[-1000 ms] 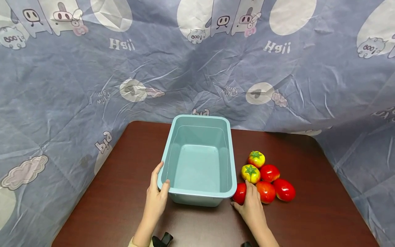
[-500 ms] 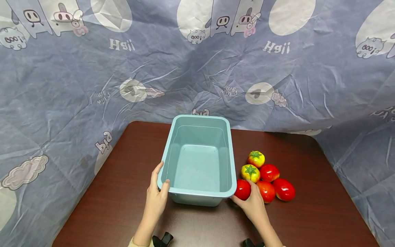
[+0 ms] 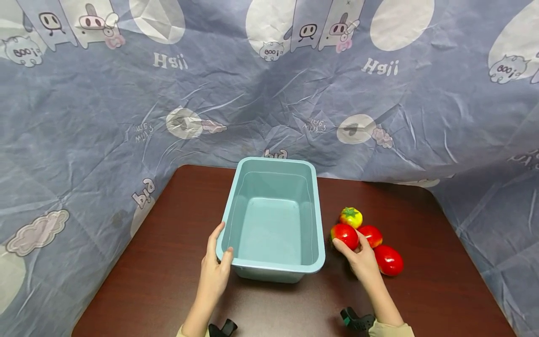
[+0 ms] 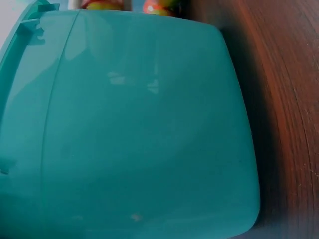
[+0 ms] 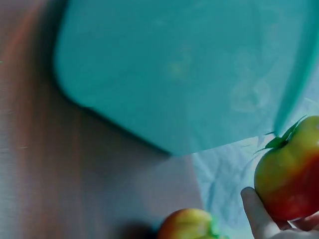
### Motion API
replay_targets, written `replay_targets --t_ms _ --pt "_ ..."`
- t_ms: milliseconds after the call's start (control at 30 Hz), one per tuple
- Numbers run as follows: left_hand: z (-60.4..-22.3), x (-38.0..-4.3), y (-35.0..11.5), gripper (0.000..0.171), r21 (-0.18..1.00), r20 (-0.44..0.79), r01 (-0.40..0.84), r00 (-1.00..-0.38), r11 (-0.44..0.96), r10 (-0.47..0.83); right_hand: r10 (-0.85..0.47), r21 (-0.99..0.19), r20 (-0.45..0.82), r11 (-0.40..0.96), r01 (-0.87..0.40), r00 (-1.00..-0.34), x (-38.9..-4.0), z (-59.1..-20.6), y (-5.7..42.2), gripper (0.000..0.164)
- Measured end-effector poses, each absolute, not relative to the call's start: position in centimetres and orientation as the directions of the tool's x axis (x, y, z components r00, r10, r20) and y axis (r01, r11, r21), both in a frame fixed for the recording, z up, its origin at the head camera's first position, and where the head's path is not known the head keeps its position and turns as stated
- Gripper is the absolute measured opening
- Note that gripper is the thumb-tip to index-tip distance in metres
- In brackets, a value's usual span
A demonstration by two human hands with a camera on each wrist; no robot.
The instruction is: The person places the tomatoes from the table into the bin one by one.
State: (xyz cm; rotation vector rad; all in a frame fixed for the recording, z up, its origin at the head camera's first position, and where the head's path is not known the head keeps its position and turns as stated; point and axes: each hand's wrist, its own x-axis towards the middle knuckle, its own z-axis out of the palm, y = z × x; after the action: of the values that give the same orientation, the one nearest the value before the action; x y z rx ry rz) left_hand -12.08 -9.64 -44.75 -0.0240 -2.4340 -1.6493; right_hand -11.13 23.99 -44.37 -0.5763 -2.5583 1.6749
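My right hand (image 3: 363,260) pinches a shiny red tomato (image 3: 344,236) between thumb and fingers, raised over the other tomatoes. In the right wrist view this held tomato (image 5: 294,174) shows a yellow-green top with green leaves, and a thumb or finger presses its side. My left hand (image 3: 215,267) grips the near left corner of a pale teal plastic tub (image 3: 269,267), thumb on top of the rim. Only the tub's outer wall (image 4: 144,119) fills the left wrist view, with that hand hidden. Inside, the tub's floor is bare.
Right of the tub lie a yellow-and-red tomato (image 3: 351,217) with a green star top and red ones (image 3: 388,260); the right hand and held tomato hide others. Behind the dark brown table (image 3: 168,262) hangs a grey-blue printed cloth (image 3: 269,93).
My right hand has taken the red tomato from beside the tub's near right corner, lifted it and carried it right and farther back over the pile. The left hand stays on the rim.
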Motion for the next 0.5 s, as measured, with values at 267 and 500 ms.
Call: replay_targets --t_ms 267,500 --pt "-44.7 -11.3 -9.6 0.065 0.911 0.176 0.134 -0.982 0.390 -0.074 0.278 -0.944 -0.169 0.230 0.236 -0.946 -11.5 -40.7 24.3 0.068" --pt "-44.9 -11.2 -9.7 0.066 0.904 0.201 0.153 -0.976 0.399 -0.082 0.215 -0.985 -0.047 0.155 0.081 -0.976 -12.0 -37.3 23.5 0.043"
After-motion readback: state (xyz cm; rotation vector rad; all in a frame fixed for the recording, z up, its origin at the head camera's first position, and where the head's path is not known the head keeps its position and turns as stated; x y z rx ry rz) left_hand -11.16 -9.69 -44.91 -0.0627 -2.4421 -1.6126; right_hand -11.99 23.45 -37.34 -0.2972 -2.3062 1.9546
